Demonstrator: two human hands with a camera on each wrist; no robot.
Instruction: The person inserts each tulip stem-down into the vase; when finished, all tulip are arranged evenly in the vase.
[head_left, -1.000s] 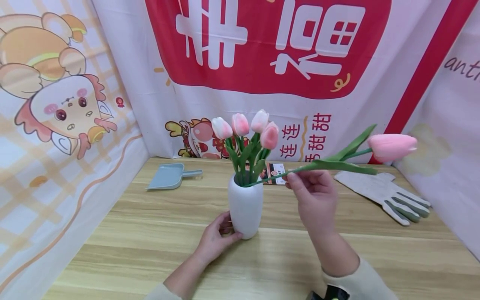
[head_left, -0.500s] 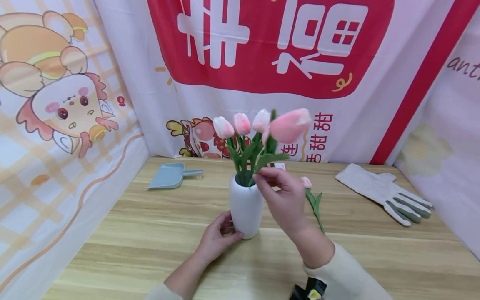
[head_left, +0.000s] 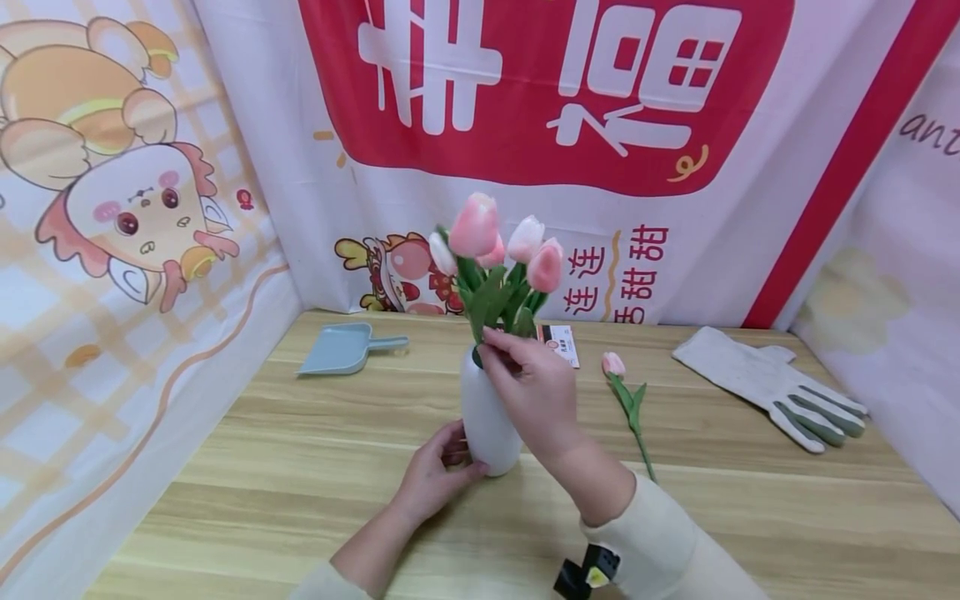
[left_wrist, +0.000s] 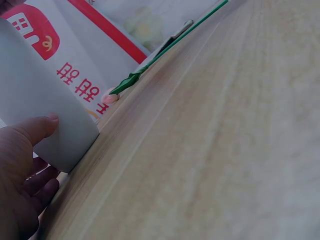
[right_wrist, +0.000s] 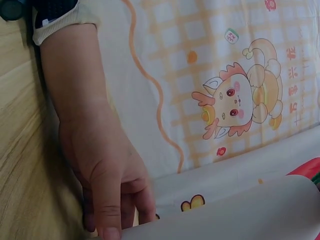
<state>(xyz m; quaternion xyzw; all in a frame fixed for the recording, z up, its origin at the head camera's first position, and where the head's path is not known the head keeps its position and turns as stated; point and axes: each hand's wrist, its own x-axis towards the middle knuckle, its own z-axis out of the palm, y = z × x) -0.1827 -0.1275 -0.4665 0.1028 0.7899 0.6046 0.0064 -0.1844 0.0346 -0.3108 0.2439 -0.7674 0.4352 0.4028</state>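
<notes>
A white vase [head_left: 480,417] stands on the wooden table with several pink and white artificial tulips [head_left: 545,265] in it. My left hand [head_left: 435,477] grips the vase low down, thumb in front; the left wrist view shows this hand [left_wrist: 22,170] on the vase wall [left_wrist: 45,95], and the right wrist view catches the same hand [right_wrist: 112,175] at the base. Over the vase mouth, my right hand [head_left: 536,392] pinches a pink tulip [head_left: 474,227] near its leaves. That tulip's lower stem is hidden behind the hand, so its depth inside cannot be told.
Right of the vase, a loose tulip [head_left: 628,404] lies on the table [head_left: 300,500]. Farther right is a grey-white glove [head_left: 768,387]. A blue dustpan [head_left: 337,350] lies back left, and a small printed card [head_left: 561,346] behind the vase. Printed cloths hang around the table.
My right hand has swung the pink tulip from leaning far right to upright over the vase, its bloom now in front of the others. My left hand keeps its grip on the vase.
</notes>
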